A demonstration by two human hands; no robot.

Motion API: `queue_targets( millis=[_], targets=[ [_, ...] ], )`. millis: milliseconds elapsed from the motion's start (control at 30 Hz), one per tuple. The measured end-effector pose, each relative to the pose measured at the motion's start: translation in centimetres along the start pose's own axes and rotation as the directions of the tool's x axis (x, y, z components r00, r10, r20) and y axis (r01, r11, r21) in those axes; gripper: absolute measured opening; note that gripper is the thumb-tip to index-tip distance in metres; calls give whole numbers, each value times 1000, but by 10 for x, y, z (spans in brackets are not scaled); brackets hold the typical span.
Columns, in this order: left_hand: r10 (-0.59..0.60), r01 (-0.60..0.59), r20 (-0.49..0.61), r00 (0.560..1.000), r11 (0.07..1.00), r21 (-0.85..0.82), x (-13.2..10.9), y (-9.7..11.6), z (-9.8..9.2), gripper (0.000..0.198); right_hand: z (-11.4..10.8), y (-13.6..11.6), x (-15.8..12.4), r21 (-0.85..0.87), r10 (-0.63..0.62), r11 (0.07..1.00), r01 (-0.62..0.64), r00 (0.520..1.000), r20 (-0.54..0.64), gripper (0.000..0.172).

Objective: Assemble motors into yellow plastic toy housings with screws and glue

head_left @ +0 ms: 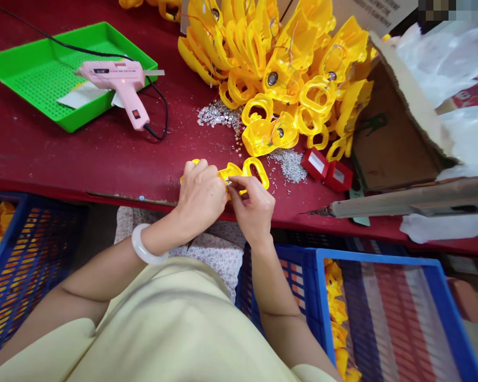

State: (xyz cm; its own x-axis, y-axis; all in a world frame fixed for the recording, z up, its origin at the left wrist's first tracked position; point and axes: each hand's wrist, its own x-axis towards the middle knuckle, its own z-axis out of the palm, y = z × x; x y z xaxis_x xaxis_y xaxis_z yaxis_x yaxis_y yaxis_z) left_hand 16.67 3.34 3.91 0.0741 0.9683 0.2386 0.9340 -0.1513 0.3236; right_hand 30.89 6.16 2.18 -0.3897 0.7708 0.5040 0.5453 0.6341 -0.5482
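Observation:
Near the table's front edge, my left hand [202, 192] is closed over a yellow plastic part [256, 168] with a loop-shaped handle, pressing it against the tabletop. The hand covers much of the part. My right hand [255, 204] is at the part's middle, thumb and forefinger pinched together. A tiny shiny piece seems to be at those fingertips, too small to name. Just beyond the hands lie a heap of small screws [290, 165] and a pile of small shiny metal bits [219, 114]. Another yellow shell [269, 132] with wires and a round metal disc rests behind them.
A large pile of yellow shells [258, 48] fills the back. A pink glue gun [115, 79] leans on a green tray [69, 124]. Two red blocks [338, 176], a cardboard box [398, 143] and an electric screwdriver [382, 204] are right. Blue crates [378, 256] stand below.

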Motion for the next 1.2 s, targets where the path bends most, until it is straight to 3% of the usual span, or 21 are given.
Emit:
queue_targets(
  millis=[267, 600, 1200],
  targets=[
    [-46, 46, -13, 999, 998, 35, -5, -2, -6, 18, 2, -2, 1, 23, -10, 1000, 9, 1000, 5, 11],
    [17, -17, 6, 1000, 1000, 20, -5, -10, -15, 18, 2, -3, 3, 23, 17, 1000, -18, 999, 29, 13],
    [31, -31, -31, 999, 1000, 3, -5, -12, -6, 16, 6, 2, 2, 3, 41, 999, -41, 999, 12, 8]
  ],
)
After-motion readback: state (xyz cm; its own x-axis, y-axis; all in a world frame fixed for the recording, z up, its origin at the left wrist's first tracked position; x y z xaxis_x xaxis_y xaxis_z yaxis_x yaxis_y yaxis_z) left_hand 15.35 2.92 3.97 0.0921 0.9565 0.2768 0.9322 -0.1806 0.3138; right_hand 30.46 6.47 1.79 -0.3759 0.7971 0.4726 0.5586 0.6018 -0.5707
